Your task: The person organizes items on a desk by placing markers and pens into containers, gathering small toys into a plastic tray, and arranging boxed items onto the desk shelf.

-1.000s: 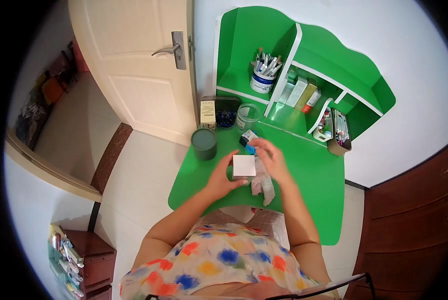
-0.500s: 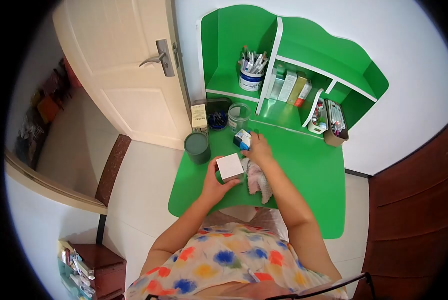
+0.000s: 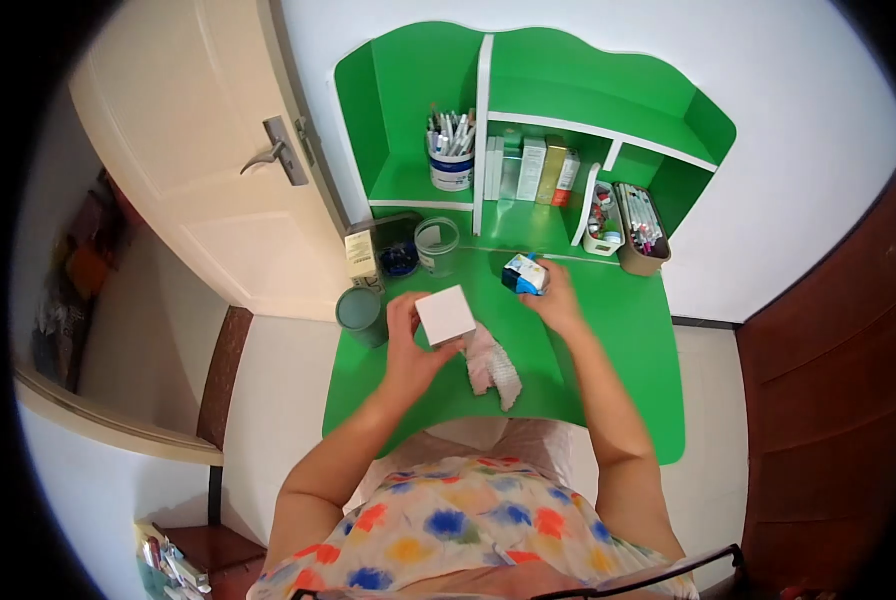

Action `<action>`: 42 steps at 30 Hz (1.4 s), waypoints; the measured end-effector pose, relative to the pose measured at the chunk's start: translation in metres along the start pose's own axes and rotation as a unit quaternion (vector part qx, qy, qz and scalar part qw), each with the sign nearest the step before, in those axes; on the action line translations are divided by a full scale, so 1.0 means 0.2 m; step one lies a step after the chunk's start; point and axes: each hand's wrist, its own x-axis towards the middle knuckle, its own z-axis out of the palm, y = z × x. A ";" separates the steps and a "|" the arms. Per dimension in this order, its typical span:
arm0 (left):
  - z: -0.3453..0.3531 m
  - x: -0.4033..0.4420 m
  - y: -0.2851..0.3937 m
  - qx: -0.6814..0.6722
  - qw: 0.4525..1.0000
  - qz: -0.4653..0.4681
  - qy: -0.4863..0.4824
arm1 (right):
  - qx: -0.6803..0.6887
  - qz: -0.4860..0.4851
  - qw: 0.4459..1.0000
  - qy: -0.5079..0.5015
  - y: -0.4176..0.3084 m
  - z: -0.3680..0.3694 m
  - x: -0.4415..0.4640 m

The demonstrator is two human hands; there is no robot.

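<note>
My left hand is wrapped round a white box, its square top facing up, held over the green desk. Farther right, my right hand grips a small blue and white pack near the back of the desk. Between my forearms a pink and grey cloth lies crumpled, just below the white box. Left of my left hand stands a dark green canister. A clear jar stands behind the white box.
A cream box and a dark tray sit at the desk's back left. The green shelf holds a pen tub, upright boxes, a white basket and a brown pen holder. A door is at left.
My right hand has taken hold of the blue and white pack and moved right with it, away from the white box. My left hand still holds the box. The camera view has shifted.
</note>
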 end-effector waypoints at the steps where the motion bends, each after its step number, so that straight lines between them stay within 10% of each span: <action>1: 0.04 0.07 0.06 0.018 1.000 0.025 -0.005 | 0.013 -0.003 1.000 0.012 -0.01 -0.05 0.00; 23: 0.74 1.19 -0.41 0.333 0.929 0.091 -0.132 | -0.129 -0.061 0.989 0.040 0.06 -0.30 0.28; 29: 0.74 1.23 -0.47 0.483 0.806 0.334 -0.079 | -0.219 -0.090 0.971 0.010 0.03 -0.26 0.50; 42: 0.71 1.44 -0.55 0.578 0.754 0.274 -0.151 | -0.237 -0.005 0.972 -0.004 0.24 -0.04 0.85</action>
